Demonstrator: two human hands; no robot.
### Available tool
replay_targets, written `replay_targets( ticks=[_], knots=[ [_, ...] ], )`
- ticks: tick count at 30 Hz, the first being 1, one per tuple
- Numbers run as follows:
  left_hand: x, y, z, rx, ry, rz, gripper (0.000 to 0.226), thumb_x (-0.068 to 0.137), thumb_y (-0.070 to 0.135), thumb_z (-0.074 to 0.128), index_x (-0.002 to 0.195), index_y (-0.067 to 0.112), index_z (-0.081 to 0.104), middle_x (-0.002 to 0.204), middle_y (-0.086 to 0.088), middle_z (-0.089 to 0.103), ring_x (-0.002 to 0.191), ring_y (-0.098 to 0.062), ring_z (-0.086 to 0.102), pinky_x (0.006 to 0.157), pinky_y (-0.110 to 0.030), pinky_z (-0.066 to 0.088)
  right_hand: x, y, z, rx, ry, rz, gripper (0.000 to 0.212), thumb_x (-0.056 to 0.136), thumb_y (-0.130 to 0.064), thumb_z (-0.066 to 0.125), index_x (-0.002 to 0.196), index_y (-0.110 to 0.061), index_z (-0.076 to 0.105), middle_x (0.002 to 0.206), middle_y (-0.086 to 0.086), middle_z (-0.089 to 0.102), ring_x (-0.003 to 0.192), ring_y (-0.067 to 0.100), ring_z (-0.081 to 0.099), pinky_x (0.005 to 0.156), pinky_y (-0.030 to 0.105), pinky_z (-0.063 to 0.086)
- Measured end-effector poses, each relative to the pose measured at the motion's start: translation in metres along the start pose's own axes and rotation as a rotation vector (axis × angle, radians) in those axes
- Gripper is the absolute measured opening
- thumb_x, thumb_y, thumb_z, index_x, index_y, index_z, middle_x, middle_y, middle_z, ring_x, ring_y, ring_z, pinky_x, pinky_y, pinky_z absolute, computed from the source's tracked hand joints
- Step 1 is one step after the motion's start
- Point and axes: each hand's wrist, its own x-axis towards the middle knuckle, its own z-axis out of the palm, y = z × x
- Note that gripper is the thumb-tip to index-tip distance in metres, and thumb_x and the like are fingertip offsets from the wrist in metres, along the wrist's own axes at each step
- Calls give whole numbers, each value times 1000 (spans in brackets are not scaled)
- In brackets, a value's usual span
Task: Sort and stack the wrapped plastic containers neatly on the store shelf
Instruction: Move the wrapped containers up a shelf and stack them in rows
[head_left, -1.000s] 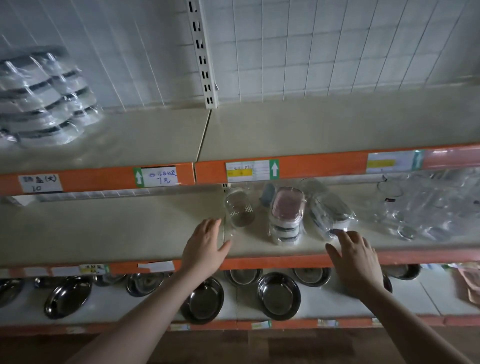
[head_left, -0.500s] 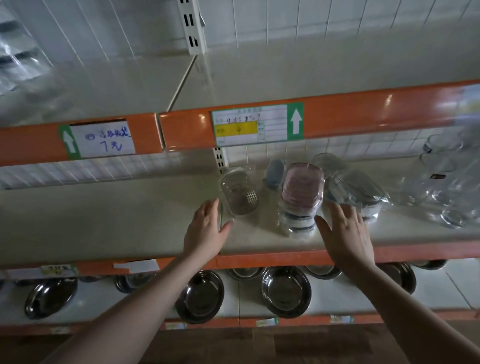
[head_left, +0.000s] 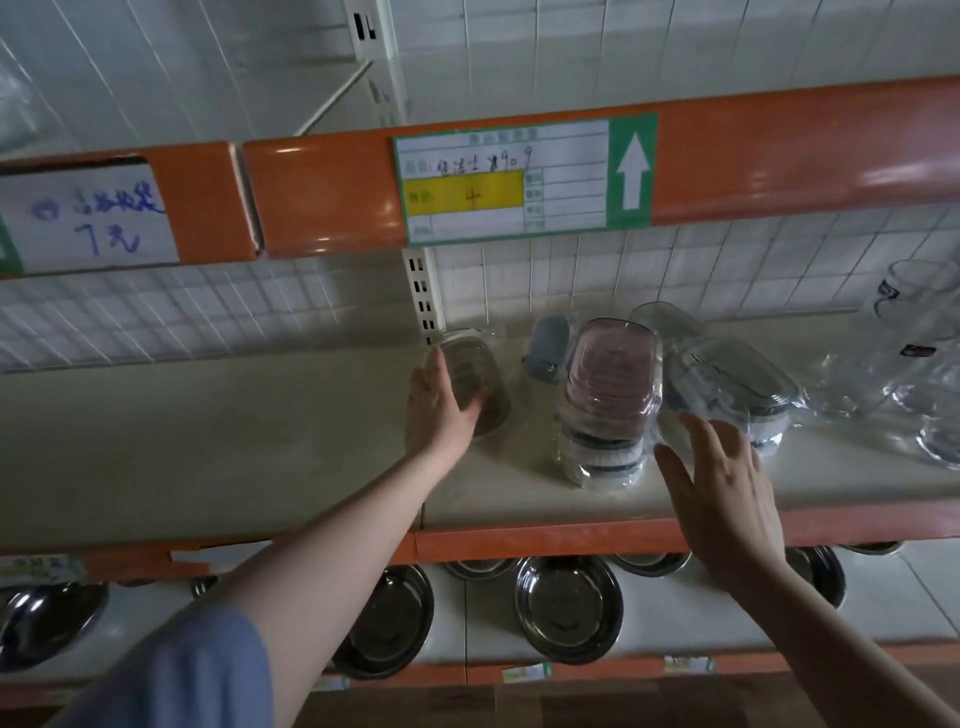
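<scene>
Since the earlier frames your left hand (head_left: 440, 410) had reached farther in, its fingers now curled round the left wrapped container (head_left: 471, 382) on the shelf (head_left: 208, 447). Your right hand (head_left: 727, 499), fingers spread and holding nothing, hovered near the tilted container (head_left: 737, 384) right of the pink stack (head_left: 608, 395); you needed a firm two-sided hold, since slick wrap probably slips.

On the orange shelf rail (head_left: 753, 161) you see a printed price tag (head_left: 501, 182) with a handwritten "4" in its yellow field and a white up-arrow on green. Left of it, a white handwritten label (head_left: 88, 218) carries blue script, illegible to you.
</scene>
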Motion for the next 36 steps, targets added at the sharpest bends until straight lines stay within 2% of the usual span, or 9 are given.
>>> replay_targets(
  ticks=[4, 8, 11, 17, 20, 25, 30, 36],
  knots=[
    [15, 6, 11, 12, 27, -22, 86, 88, 48, 57, 152, 17, 10, 150, -20, 23, 135, -37, 31, 108, -41, 30, 6, 2, 7, 3, 22, -6, 47, 91, -34, 52, 134, -13, 46, 125, 18, 46, 111, 38, 47, 90, 47, 39],
    [23, 17, 18, 102, 43, -56, 105, 76, 68, 57, 152, 14, 10, 151, -17, 21, 136, -34, 29, 107, -42, 28, 5, 8, 16, 0, 23, 16, 49, 92, -36, 50, 135, -14, 45, 127, 18, 46, 114, 36, 46, 93, 47, 40],
    [23, 20, 17, 189, 52, -38, 111, 70, 73, 59, 152, 14, 11, 151, -16, 23, 135, -34, 28, 108, -43, 26, 2, 13, 19, 1, 17, 44, 48, 92, -35, 50, 134, -12, 46, 127, 18, 46, 114, 37, 45, 92, 46, 39],
    [13, 22, 12, 267, -31, -17, 102, 76, 65, 58, 152, 25, 3, 156, -12, 9, 137, -35, 20, 108, -45, 23, -5, 13, 19, -1, -19, 89, 47, 91, -36, 48, 132, -12, 46, 127, 17, 45, 114, 35, 45, 91, 46, 39],
    [7, 19, 13, 280, -24, -48, 103, 76, 67, 58, 151, 30, -1, 154, -14, 11, 132, -37, 27, 104, -44, 27, -2, 9, 17, 18, -12, 89, 47, 92, -36, 48, 133, -13, 45, 127, 16, 45, 114, 35, 44, 91, 45, 38],
    [-1, 14, 17, 257, -26, -79, 116, 69, 61, 71, 150, 35, -7, 146, -18, 24, 121, -40, 42, 97, -44, 36, 12, -3, 15, 93, 36, 67, 43, 95, -35, 46, 132, -16, 45, 126, 17, 45, 115, 35, 42, 94, 43, 34],
    [-7, 4, 12, 218, -36, -84, 111, 70, 47, 74, 150, 36, -3, 142, -16, 29, 120, -40, 42, 97, -44, 37, 31, -24, 13, 167, 88, 52, 49, 94, -44, 38, 135, -18, 43, 129, 17, 45, 118, 33, 40, 95, 42, 34],
    [-15, -9, 8, 189, -7, -35, 107, 67, 43, 73, 149, 36, 4, 136, -14, 34, 117, -38, 44, 97, -44, 38, 55, -62, 10, 133, 79, 51, 57, 93, -53, 36, 140, -20, 34, 134, 15, 39, 121, 32, 37, 100, 41, 30]
  ],
)
